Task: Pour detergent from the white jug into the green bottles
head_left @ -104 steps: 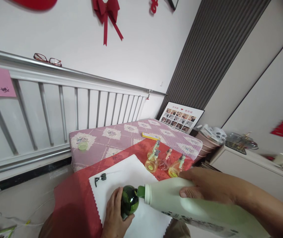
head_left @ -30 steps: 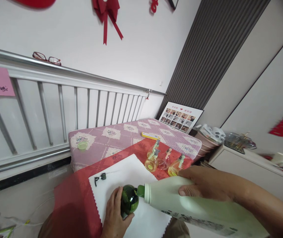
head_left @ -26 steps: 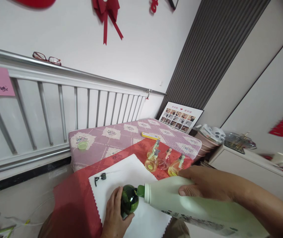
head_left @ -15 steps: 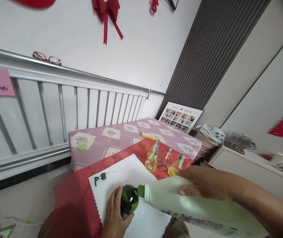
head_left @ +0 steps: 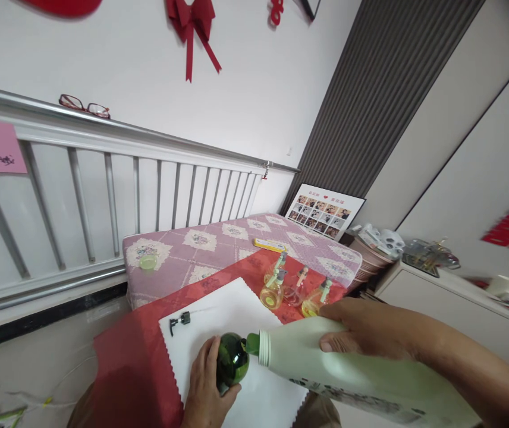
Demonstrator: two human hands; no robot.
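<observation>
My left hand wraps round a dark green, round, glossy bottle over the white mat. From the right, my right hand grips a large pale green jug that lies tilted nearly flat. The jug's green spout meets the mouth of the round bottle; whether liquid is flowing I cannot see. A black pump head lies loose on the mat's far left part. Several clear pump bottles with yellowish liquid stand beyond the mat.
Under the mat lies a red cloth over a purple patterned table cover. A small green lid and a yellow box rest on it. A white radiator runs behind; a white cabinet stands right.
</observation>
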